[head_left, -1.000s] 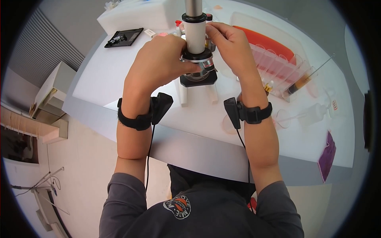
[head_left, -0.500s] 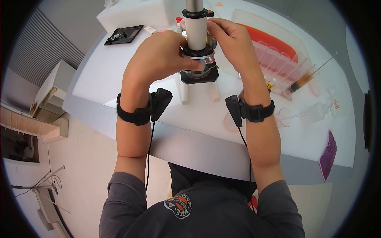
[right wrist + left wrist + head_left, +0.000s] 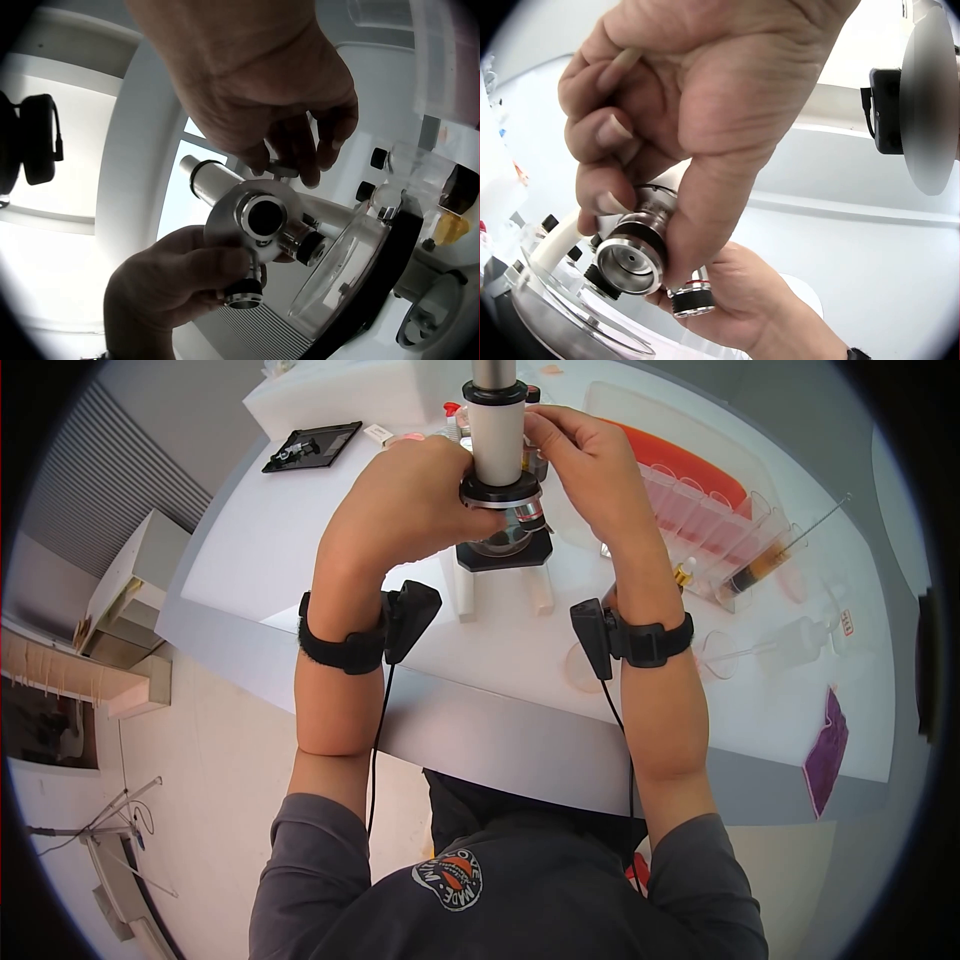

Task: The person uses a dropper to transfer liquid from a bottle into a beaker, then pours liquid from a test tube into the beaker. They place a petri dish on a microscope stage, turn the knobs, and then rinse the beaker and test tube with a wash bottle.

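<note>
A microscope [image 3: 497, 445] with a white tube and a black square stage [image 3: 505, 553] stands between the hands. The left hand [image 3: 405, 500] reaches round its lower head from the left. In the left wrist view, thumb and fingers grip a silver objective lens [image 3: 632, 264] with a black band; another objective [image 3: 693, 301] juts out beside it. The right hand [image 3: 595, 475] is at the far right side of the tube. Seen from the right wrist, its thumb and fingertips pinch a small metal knob [image 3: 282, 169] on the microscope head, above the round nosepiece.
On the right, a rack of clear tubes [image 3: 690, 510] stands before an orange tray [image 3: 640, 445]. A glass with dark liquid [image 3: 755, 572], a clear bottle [image 3: 790, 648] and a purple cloth [image 3: 825, 755] lie nearer. A black tray [image 3: 312, 448] and white foam block [image 3: 335, 400] are left.
The microscope and both hands sit slightly higher and further right in the head view than a second ago. Both hands keep their places on the microscope.
</note>
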Action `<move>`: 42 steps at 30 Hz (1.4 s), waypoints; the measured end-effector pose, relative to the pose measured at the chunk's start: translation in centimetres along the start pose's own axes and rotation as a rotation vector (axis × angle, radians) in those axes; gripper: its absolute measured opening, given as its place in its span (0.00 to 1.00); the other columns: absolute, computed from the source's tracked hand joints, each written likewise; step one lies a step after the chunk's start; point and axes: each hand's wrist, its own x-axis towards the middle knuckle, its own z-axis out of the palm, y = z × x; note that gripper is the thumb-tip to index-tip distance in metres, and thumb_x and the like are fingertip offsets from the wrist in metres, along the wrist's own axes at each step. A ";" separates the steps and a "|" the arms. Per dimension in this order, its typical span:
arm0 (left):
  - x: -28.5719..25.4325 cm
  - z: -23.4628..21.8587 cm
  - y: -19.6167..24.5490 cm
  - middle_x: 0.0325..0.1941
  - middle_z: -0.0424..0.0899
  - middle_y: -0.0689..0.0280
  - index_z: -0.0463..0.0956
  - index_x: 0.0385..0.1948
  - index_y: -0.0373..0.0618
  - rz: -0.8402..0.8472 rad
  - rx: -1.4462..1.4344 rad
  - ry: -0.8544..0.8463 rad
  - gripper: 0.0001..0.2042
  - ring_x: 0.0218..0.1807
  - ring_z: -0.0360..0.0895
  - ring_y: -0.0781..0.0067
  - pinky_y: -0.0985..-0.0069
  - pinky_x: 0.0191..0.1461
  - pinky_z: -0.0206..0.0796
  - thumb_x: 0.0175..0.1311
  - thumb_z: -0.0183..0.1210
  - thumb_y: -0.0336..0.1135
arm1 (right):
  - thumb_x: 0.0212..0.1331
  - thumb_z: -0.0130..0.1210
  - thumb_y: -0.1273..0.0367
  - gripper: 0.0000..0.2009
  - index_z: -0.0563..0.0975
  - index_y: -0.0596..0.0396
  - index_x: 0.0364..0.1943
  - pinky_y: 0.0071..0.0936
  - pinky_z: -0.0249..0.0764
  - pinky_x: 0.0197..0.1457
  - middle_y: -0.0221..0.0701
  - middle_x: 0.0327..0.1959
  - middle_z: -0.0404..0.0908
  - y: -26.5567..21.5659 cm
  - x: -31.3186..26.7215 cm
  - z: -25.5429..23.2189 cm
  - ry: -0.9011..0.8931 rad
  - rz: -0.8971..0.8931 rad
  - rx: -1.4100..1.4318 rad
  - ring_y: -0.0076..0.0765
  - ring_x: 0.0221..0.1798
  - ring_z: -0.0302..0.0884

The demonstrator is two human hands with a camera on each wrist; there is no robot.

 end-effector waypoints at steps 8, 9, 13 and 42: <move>1.3 0.6 -1.7 0.39 0.87 0.54 0.81 0.43 0.33 0.012 -0.082 -0.054 0.18 0.40 0.83 0.65 0.73 0.50 0.73 0.48 0.70 0.25 | 0.68 0.56 0.61 0.17 0.83 0.60 0.49 0.26 0.78 0.48 0.39 0.40 0.88 0.4 0.1 0.0 -0.019 0.002 0.017 0.34 0.44 0.85; 1.3 0.7 -2.0 0.38 0.87 0.55 0.81 0.43 0.34 0.023 -0.097 -0.045 0.18 0.39 0.83 0.65 0.73 0.48 0.72 0.48 0.70 0.25 | 0.68 0.56 0.61 0.17 0.83 0.60 0.49 0.26 0.78 0.48 0.39 0.40 0.87 0.6 0.2 0.0 -0.019 -0.005 0.024 0.34 0.44 0.85; 1.0 0.1 -1.3 0.32 0.84 0.61 0.83 0.44 0.38 -0.014 -0.069 -0.063 0.18 0.35 0.78 0.68 0.71 0.41 0.68 0.48 0.71 0.28 | 0.68 0.55 0.61 0.17 0.83 0.60 0.49 0.27 0.77 0.48 0.39 0.40 0.87 0.5 0.1 0.0 -0.018 0.007 0.015 0.35 0.44 0.85; -0.4 -0.1 -1.3 0.31 0.85 0.54 0.83 0.37 0.36 0.138 -0.052 0.077 0.16 0.33 0.81 0.58 0.68 0.41 0.72 0.48 0.65 0.37 | 0.68 0.57 0.62 0.15 0.82 0.62 0.47 0.19 0.72 0.39 0.28 0.31 0.82 -0.5 -0.2 0.1 0.005 0.010 0.091 0.19 0.34 0.76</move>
